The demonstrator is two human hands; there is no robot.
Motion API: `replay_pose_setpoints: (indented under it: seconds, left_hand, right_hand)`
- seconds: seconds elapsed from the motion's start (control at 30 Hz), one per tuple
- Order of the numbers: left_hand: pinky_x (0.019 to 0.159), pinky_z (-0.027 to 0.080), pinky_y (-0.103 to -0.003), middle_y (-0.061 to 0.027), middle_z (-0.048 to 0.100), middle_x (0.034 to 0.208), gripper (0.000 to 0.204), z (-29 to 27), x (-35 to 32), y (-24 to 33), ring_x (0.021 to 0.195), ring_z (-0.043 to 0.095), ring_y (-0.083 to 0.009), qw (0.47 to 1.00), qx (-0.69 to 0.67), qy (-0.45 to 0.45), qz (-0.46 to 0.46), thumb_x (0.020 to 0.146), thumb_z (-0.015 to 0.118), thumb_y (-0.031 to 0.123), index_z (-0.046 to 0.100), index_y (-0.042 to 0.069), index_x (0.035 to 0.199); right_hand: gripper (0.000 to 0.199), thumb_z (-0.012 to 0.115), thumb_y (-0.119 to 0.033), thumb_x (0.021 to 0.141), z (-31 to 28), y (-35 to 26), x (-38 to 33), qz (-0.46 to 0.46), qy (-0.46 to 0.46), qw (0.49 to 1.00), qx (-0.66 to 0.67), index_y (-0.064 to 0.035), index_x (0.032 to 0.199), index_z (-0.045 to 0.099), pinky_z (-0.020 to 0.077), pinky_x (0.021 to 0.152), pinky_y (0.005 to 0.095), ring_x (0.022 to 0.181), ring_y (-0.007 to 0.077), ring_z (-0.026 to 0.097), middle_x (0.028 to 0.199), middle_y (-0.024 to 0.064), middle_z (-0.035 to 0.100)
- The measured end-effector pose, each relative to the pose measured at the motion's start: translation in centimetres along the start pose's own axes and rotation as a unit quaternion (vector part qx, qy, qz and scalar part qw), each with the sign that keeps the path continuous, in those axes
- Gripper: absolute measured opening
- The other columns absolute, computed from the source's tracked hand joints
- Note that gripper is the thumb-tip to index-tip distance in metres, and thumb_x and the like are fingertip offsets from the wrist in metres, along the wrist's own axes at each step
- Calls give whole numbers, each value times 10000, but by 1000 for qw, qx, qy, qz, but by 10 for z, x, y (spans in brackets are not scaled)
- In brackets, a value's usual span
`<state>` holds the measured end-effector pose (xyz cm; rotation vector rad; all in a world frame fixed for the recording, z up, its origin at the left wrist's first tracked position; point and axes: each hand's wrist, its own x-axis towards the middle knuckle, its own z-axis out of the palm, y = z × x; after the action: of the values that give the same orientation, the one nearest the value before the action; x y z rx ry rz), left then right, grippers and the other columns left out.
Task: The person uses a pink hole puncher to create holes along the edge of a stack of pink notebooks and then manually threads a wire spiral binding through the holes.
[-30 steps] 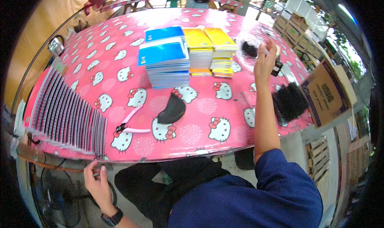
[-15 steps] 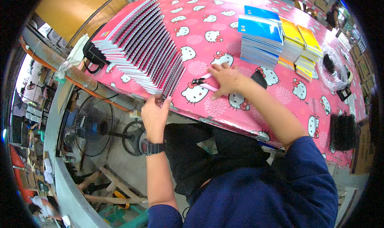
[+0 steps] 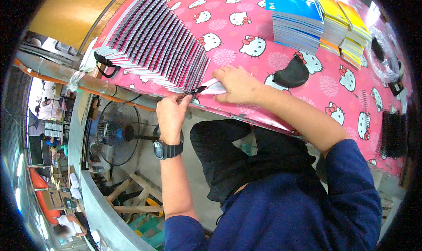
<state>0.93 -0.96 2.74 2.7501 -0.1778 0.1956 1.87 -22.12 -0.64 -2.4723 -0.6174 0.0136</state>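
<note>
Head view: right hand (image 3: 237, 84) grips pink scissors (image 3: 210, 89) at frame centre; left hand (image 3: 171, 112), just below, pinches the edge of fanned notebooks (image 3: 154, 42) at upper left.

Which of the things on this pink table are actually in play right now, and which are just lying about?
In play:
- left hand at the table edge
- right hand on the pink-handled tool
- fanned row of spiral notebooks

Lying about:
- blue book stack
- yellow book stacks
- black mask
- floor fan

Clear plastic bag (image 3: 387, 64), far right tabletop.
</note>
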Motion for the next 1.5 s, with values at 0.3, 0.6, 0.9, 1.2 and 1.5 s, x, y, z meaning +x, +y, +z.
replay_pose_setpoints:
  seconds: [0.3,0.6,0.9,1.2,1.5]
  left_hand:
    - [610,480,-333,-166,644,700,326,-2,0,-3,639,645,-261,1000,-13,-4,9,781,647,314,673,-5,841]
    - [617,467,-408,-196,619,694,296,-1,-3,2,661,616,-349,1000,-1,7,19,780,640,307,683,22,845]
    - [613,468,-382,-191,622,688,304,-1,-3,0,646,622,-326,1000,-10,5,8,776,646,310,680,18,852]
    - [634,476,-378,-186,633,703,293,-9,6,-2,669,634,-319,998,21,-35,45,754,659,304,690,27,843]
    - [666,484,-401,-189,630,704,293,-9,13,-4,699,632,-335,996,48,-74,24,739,646,315,698,32,795]
  right_hand:
    - [430,623,-348,716,1,-6,9,-15,10,1000,-25,-20,979,536,411,842,492,970,317,565,939,162,600]
    - [403,659,-330,671,9,-11,9,-63,135,982,-117,-36,914,529,436,778,426,901,309,571,889,146,584]
    - [425,652,-354,689,0,-16,14,36,-48,996,-61,-61,981,555,458,795,465,943,306,591,930,159,614]
    - [408,674,-301,641,17,-7,11,-54,141,975,-162,-55,938,543,418,814,427,930,284,567,906,124,577]
    - [408,668,-311,644,6,-17,12,33,-26,997,-71,-44,932,555,438,784,405,911,275,578,895,127,595]
